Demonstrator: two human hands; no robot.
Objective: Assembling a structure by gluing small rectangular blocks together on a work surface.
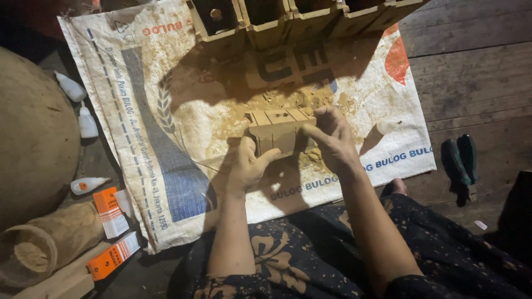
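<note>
Wood piece: small pale wooden block assembly, slats joined side by side (280,132), centre of the frame, over the sawdust-covered white woven plastic sack (166,111) on the dark plank floor (471,83).
Left hand (249,166): clamped on the block's lower left corner, thumb out along its front.
Right hand (331,138): fingers curled over the right end, wrist bent down.
Risk: looks like the slats could shift or pop apart if the squeeze goes uneven, imo.
Nearby: small white glue bottles (83,119) at left, row of open wooden boxes (288,19) at top.
</note>
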